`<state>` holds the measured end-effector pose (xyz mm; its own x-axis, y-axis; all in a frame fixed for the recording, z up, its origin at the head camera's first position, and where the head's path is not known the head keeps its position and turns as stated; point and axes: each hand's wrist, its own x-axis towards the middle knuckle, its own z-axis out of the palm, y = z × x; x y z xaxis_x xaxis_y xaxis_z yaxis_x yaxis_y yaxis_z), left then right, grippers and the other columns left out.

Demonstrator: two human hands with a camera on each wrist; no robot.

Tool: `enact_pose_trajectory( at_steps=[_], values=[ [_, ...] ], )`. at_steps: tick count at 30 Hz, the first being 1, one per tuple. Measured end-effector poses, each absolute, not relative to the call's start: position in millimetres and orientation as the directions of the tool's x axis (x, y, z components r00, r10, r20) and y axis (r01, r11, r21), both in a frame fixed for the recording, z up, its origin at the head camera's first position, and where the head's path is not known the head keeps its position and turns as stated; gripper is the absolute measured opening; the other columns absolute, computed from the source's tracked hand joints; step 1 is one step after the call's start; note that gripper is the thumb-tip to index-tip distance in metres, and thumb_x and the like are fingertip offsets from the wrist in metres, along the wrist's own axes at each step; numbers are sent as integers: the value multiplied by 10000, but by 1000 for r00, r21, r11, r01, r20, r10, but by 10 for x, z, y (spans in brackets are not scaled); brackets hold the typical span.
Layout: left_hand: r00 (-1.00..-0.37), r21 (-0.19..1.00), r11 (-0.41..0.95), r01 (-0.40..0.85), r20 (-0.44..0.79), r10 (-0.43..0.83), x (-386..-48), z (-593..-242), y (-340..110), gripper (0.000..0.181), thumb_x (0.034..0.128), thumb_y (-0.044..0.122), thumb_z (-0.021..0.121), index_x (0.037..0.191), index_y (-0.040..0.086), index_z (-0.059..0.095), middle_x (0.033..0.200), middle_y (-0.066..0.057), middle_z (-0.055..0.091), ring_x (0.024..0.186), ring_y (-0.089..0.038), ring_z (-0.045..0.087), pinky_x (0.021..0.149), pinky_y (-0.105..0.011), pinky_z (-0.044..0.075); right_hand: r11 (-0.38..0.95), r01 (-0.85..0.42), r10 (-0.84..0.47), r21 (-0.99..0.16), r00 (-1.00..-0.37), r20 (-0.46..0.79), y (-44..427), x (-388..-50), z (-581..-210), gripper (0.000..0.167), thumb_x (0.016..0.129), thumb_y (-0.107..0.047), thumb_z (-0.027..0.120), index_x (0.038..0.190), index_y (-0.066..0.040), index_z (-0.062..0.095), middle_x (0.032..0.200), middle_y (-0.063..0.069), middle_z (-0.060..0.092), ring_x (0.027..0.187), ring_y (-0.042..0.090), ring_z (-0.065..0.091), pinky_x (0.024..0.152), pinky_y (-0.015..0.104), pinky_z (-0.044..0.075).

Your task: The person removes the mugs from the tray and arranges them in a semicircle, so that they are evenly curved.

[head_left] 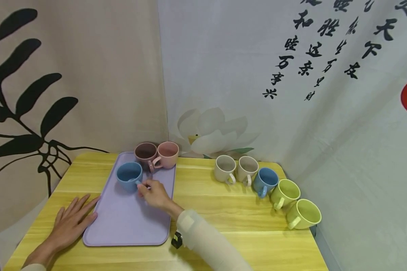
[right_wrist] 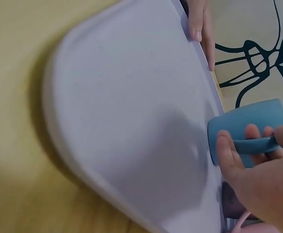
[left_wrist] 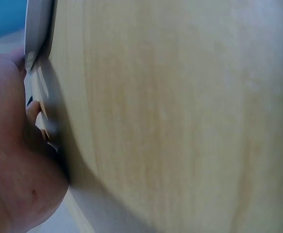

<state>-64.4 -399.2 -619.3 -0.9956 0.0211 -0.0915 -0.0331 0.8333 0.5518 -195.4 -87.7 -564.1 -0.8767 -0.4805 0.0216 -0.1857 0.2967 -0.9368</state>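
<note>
A blue mug (head_left: 127, 177) stands at the left side of the lilac tray (head_left: 129, 226), its handle turned toward the near right. My right hand (head_left: 155, 194) grips that handle; in the right wrist view the fingers of the hand (right_wrist: 258, 179) curl about the handle of the blue mug (right_wrist: 248, 119). Behind it on the tray are a dark mauve mug (head_left: 145, 152) and a pink mug (head_left: 168, 155), side by side. My left hand (head_left: 71, 222) lies flat with spread fingers on the table, thumb and fingertips touching the tray's left edge.
On the wooden table (head_left: 224, 214), a slanting row stands to the right: two off-white mugs (head_left: 224, 169), a second blue mug (head_left: 265, 180) and two yellow-green mugs (head_left: 303, 214). A printed cloth (head_left: 207, 75) hangs behind the table and along its right side.
</note>
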Motion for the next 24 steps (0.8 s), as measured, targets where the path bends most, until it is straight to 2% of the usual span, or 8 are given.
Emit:
enact_pose_trajectory(
  at_steps=[8,13,15,18,21,24],
  values=[
    [-997,551,834,-20,-74,25,-648,-6189,-4004,700,1212,542,424,1800,185,297,1843,-381,122,1698,-674,-110,1249,-855,-288,192,-160,-491,-968,-870,46,-694,-1869,-5655,304,1155,-203,653,1070,60,780,956,191,824,813,60,772,759,156,615],
    [-997,560,829,-15,-71,30,-642,-6203,-4006,699,1213,540,418,1805,192,284,1851,-373,106,1702,-668,-118,1247,-857,-286,145,-134,-500,-980,-865,44,-501,-1813,-5595,328,1158,-196,650,1128,113,757,971,193,813,844,11,766,826,186,653],
    [-997,562,827,-10,-66,32,-636,-6211,-4010,695,1213,537,420,1804,196,288,1853,-369,111,1704,-666,-111,1248,-861,-279,130,-132,-501,-983,-864,50,-407,-1796,-5555,329,1160,-194,645,1142,118,749,986,211,809,872,41,785,852,199,662],
    [-998,564,826,-1,-55,37,-629,-6219,-4015,689,1213,527,425,1804,200,291,1854,-366,116,1705,-668,-103,1247,-867,-273,103,-133,-498,-986,-865,65,-256,-1780,-5510,337,1167,-187,632,1155,135,732,1016,268,798,938,241,844,893,280,698],
    [-998,561,828,-2,-56,35,-625,-6230,-4012,692,1212,534,424,1805,204,289,1857,-361,117,1706,-667,-103,1248,-868,-269,82,-141,-489,-987,-868,83,-98,-1772,-5486,342,1175,-178,613,1158,146,719,1050,329,781,1017,470,825,949,441,718],
    [-998,556,831,-3,-56,34,-634,-6229,-4008,692,1213,529,420,1806,200,284,1855,-364,116,1705,-667,-103,1250,-864,-272,82,-154,-476,-985,-874,97,70,-1767,-5469,340,1185,-165,591,1147,152,708,1076,358,771,1048,548,788,981,528,703]
  ],
)
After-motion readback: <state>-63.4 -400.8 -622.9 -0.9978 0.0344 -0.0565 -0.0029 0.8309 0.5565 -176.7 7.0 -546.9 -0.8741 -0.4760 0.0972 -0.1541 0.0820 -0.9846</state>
